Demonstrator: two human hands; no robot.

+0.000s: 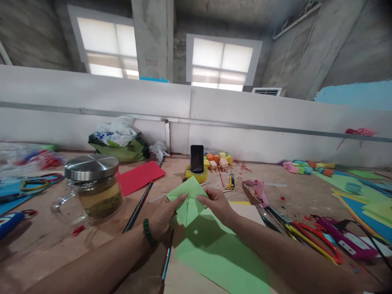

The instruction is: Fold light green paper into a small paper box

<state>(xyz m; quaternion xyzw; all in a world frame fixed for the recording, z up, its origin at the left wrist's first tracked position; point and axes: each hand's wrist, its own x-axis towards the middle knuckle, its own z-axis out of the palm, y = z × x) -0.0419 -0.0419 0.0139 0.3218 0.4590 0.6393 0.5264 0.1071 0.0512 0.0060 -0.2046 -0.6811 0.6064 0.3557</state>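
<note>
Between both hands is a piece of folded light-green paper (190,210), turned as a diamond with crease lines meeting near its middle. My left hand (167,214), with a dark green bead bracelet (149,233) on the wrist, pinches its left side, thumb on top. At the right side, my right hand (218,203) grips the paper between thumb and fingers. The fingers behind the paper are partly hidden. Below the hands lies a larger light-green sheet (223,257) on a pale board (183,281).
A glass tea mug (98,196) with a metal lid and red paper (142,176) are at left. A phone (197,158) stands ahead. Rightward lie a yellow cutter (231,181), pink glue gun (259,191), red-handled scissors (321,241) and a purple corded tool (346,239).
</note>
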